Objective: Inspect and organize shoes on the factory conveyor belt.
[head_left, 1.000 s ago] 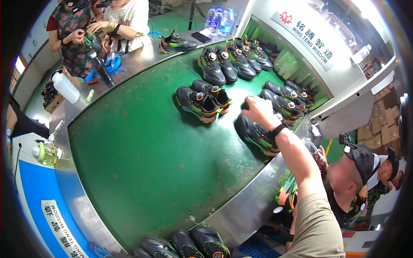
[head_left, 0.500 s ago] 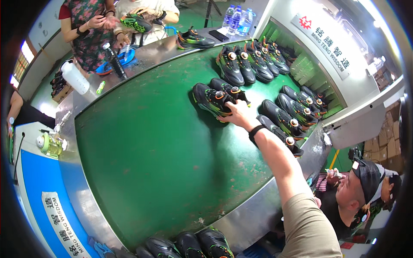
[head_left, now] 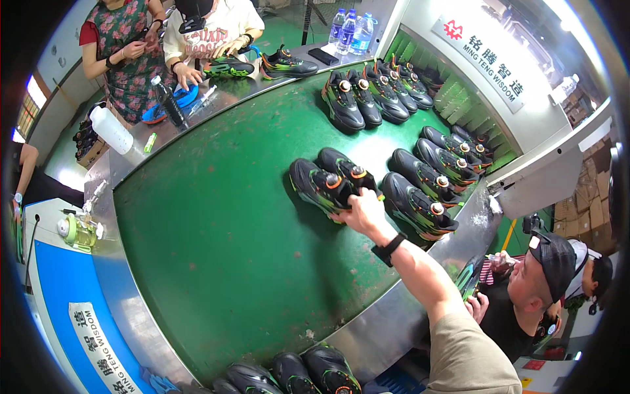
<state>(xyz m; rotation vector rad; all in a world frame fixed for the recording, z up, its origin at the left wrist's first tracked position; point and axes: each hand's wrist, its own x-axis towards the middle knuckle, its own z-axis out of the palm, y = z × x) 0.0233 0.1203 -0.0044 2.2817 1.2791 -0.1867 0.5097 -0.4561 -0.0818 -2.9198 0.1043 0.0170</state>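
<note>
My right hand [head_left: 362, 215] grips a pair of black sports shoes [head_left: 316, 186] at the heel end. The pair has orange and green trim and round dials on the tongues. Both shoes sit side by side on the green belt [head_left: 216, 262], toes pointing away and to the left. My fingers are closed at the rear collars, partly hidden by the shoes. A black band is on my right wrist. Just right of the hand, a similar shoe [head_left: 417, 203] stands in a row of shoes [head_left: 453, 161]. My left hand is out of view.
More shoes [head_left: 377, 98] line the belt's far side before a green strip curtain [head_left: 453, 98]. Several shoes [head_left: 289, 375] lie at the near edge. Bottles [head_left: 351, 33] and a phone [head_left: 323, 56] are on the metal rim. Co-workers stand across; another [head_left: 525, 295] sits right, near a shoe.
My right hand has drawn the pair of shoes nearer to me along the belt. Across from me, a co-worker has lowered a shoe to the metal rim.
</note>
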